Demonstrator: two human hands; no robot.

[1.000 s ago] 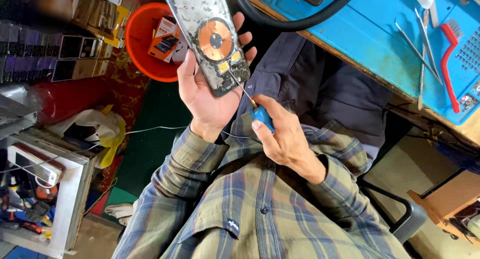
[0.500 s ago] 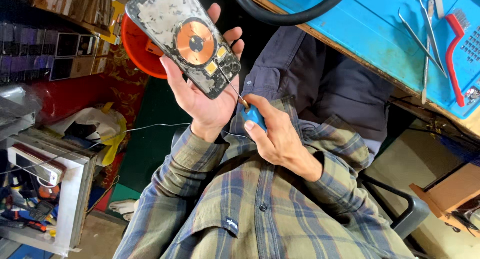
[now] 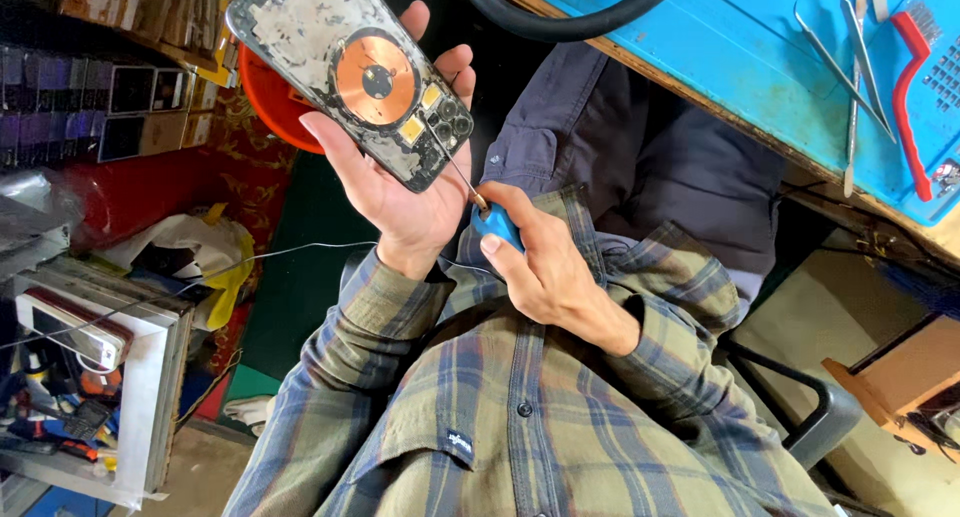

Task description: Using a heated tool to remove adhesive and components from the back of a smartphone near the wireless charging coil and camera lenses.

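My left hand holds up an opened phone back housing, inner side facing me, with a round copper coil at its middle and camera openings at its lower corner. My right hand grips a small screwdriver with a blue handle. Its thin shaft reaches up to the housing's lower corner near the camera openings. Both hands hover over my lap, above my plaid shirt.
A wooden bench with a blue mat runs along the upper right, carrying tweezers and a red-handled brush. A black cable loops over its edge. An orange bucket, shelves of small boxes and a white shelf are at left.
The housing has swung to the left and turned more level in my left hand. The screwdriver stays at its lower corner; my right hand has barely moved.
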